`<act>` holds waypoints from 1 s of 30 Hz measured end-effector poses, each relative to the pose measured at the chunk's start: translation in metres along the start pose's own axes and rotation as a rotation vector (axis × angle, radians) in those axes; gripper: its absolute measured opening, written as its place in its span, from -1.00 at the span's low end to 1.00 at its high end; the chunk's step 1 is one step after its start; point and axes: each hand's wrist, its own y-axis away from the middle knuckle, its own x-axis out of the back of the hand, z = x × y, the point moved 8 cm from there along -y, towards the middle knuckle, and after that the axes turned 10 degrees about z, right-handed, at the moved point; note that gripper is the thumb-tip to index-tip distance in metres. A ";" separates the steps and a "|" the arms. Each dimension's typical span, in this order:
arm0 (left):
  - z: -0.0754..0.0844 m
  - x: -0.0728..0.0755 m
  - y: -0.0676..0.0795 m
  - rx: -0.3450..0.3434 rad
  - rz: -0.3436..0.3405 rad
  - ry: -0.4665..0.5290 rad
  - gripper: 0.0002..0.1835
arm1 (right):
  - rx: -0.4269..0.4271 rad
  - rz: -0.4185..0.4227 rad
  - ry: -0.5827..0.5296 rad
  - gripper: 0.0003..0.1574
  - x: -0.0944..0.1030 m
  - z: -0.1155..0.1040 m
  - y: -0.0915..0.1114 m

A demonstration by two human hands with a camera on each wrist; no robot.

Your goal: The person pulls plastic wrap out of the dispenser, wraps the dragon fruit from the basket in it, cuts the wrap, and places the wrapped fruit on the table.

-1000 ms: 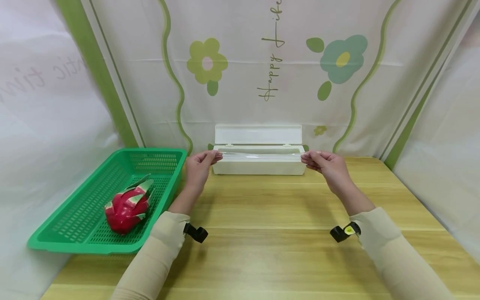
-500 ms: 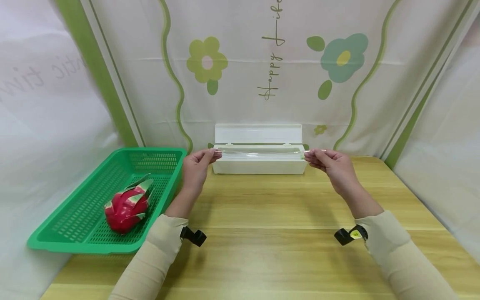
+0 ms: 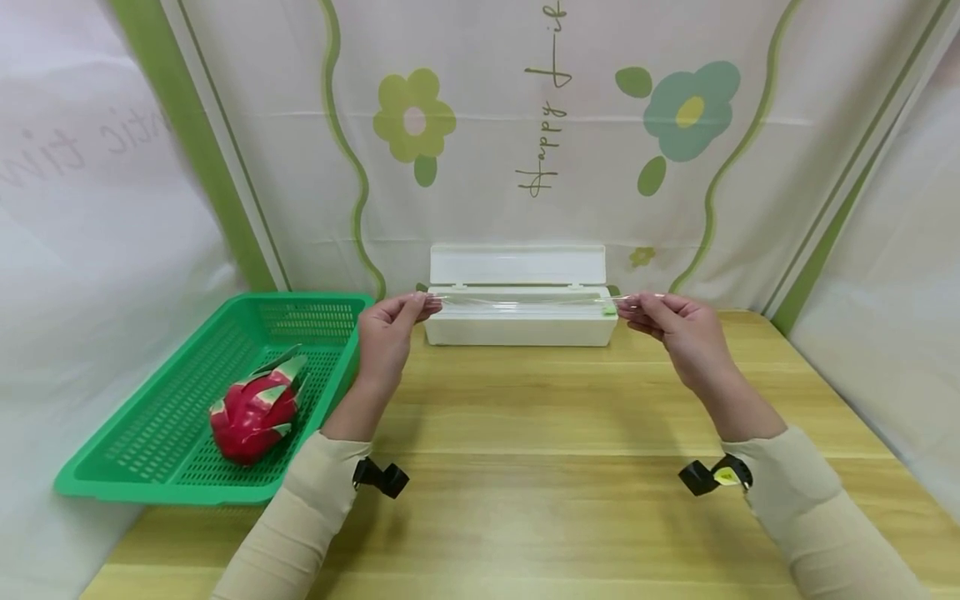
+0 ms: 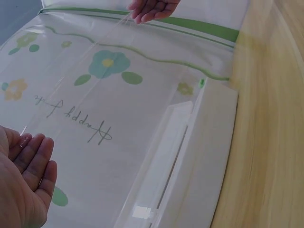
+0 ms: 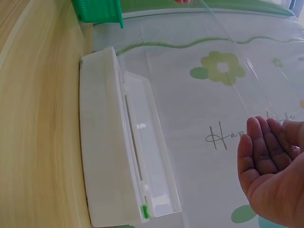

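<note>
My left hand point(image 3: 390, 329) and right hand point(image 3: 678, 325) each pinch a corner of one clear, glossy sheet of cling film point(image 3: 525, 298), stretched taut at the frame's centre above the single white dispenser box point(image 3: 521, 329), its lid up. At lower left, one green basket point(image 3: 172, 467) holds one dragon fruit point(image 3: 257, 408).
</note>
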 end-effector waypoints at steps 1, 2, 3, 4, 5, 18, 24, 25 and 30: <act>0.001 0.000 0.000 -0.003 0.000 -0.001 -0.73 | 0.002 0.003 0.008 -0.70 0.000 -0.001 0.001; 0.003 0.000 0.001 -0.005 0.000 0.001 -0.73 | 0.003 0.006 0.013 -0.69 0.001 -0.002 0.001; 0.004 0.000 0.001 -0.010 -0.001 0.002 -0.73 | 0.002 0.009 0.020 -0.68 0.001 -0.003 0.002; 0.005 0.001 0.002 -0.012 -0.001 0.001 -0.73 | 0.003 0.011 0.028 -0.67 0.001 -0.004 0.003; 0.007 0.001 0.003 -0.014 -0.001 -0.001 -0.73 | 0.005 0.013 0.036 -0.66 0.001 -0.005 0.004; 0.027 0.003 0.011 -0.051 -0.016 -0.026 -0.72 | 0.036 0.003 0.002 -0.65 -0.001 -0.024 0.019; 0.039 0.004 0.014 -0.089 -0.029 -0.044 -0.69 | 0.057 -0.014 -0.040 -0.68 -0.003 -0.033 0.025; 0.041 0.004 0.015 -0.097 -0.029 -0.045 -0.69 | 0.060 -0.017 -0.047 -0.69 -0.004 -0.035 0.026; 0.050 0.005 0.017 -0.140 -0.034 -0.051 -0.72 | 0.078 -0.037 -0.069 -0.72 -0.006 -0.042 0.030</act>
